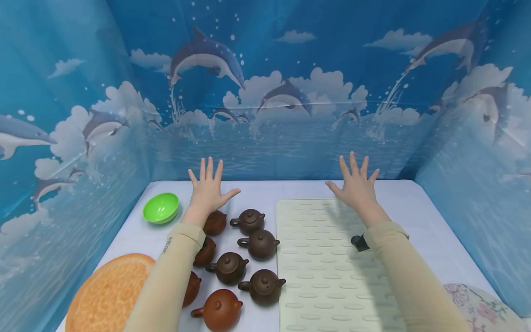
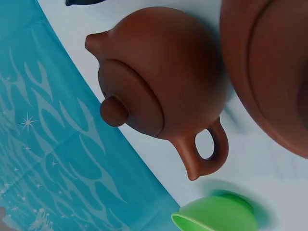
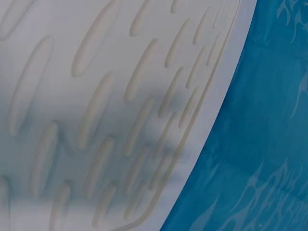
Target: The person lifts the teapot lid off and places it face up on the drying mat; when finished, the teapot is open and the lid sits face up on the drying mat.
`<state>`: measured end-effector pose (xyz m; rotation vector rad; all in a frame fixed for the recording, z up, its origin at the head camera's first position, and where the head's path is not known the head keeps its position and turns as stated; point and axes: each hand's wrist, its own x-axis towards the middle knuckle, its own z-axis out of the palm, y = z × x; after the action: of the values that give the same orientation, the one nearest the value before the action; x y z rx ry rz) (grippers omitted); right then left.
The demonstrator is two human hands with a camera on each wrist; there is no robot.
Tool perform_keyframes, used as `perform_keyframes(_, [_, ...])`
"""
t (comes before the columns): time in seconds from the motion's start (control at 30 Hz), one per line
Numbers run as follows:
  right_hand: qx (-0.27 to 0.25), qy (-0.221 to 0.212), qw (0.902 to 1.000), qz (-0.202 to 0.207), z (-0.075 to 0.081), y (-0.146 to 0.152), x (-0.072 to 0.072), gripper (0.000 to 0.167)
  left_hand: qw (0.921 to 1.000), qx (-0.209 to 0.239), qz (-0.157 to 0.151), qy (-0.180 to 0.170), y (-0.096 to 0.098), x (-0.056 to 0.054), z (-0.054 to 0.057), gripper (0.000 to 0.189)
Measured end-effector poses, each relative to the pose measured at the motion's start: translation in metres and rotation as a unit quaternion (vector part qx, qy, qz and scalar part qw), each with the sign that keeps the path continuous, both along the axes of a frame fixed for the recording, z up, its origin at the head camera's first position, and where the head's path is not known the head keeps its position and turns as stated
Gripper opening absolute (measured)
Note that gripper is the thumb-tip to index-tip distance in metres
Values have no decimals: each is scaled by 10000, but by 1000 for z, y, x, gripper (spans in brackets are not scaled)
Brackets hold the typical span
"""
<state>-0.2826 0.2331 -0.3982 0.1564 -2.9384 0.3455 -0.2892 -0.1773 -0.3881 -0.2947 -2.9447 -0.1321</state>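
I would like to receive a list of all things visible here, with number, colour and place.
Table: one, white, below
Curtain: number unclear, blue with dolphins, around table
Ridged mat: one, pale, centre-right
Dark teapots: four, dark brown, left of mat
Reddish teapots: four visible, reddish-brown, table's left half, some partly hidden
Bowl: one, green, far left
Round thing: one, orange, near left
Flowered thing: one, pale, near right
Black object: one, black, beside right sleeve
Sleeves: two, beige, both arms
Left hand: one, bare, left of centre
Right hand: one, bare, right of centre

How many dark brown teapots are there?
4: one at the back, one just in front of it, one at the front, and one farther left. The left sleeve may hide others.
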Motion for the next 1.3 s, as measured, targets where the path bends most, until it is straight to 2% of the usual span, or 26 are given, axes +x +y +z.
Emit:
perform_keyframes(0.2, [13, -5, 10000, 11, 2, 4, 2, 90, 9999, 109, -14, -71, -3, 3, 2, 106])
perform_keyframes(0.4, [-40, 87, 9999, 35, 6, 8, 4, 89, 9996, 218, -139, -60, -6, 5, 10, 105])
perform_keyframes(0.6, [-34, 117, 9997, 191, 12, 3, 10, 90, 9994, 271, -215, -73, -8, 8, 17, 106])
perform_keyframes(0.77, [-126, 142, 9987, 482, 19, -10, 21, 89, 9990, 263, -353, -15, -9, 14, 20, 104])
perform_keyframes(0.93, [-102, 300, 9955, 895, 19, -29, 38, 87, 9965, 237, -779, 166, -8, 32, 20, 100])
perform_keyframes(1.07, [-145, 586, 9876, 1452, 14, -47, 58, 84, 9900, 248, -1335, 372, -7, 58, 19, 94])
perform_keyframes(1.17, [-351, 707, 9788, 1888, 9, -61, 77, 79, 9793, 421, -1884, 609, -6, 80, 15, 89])
perform_keyframes(1.3, [-714, 659, 9661, 2393, -3, -80, 103, 70, 9593, 671, -2599, 881, -5, 108, 5, 79])
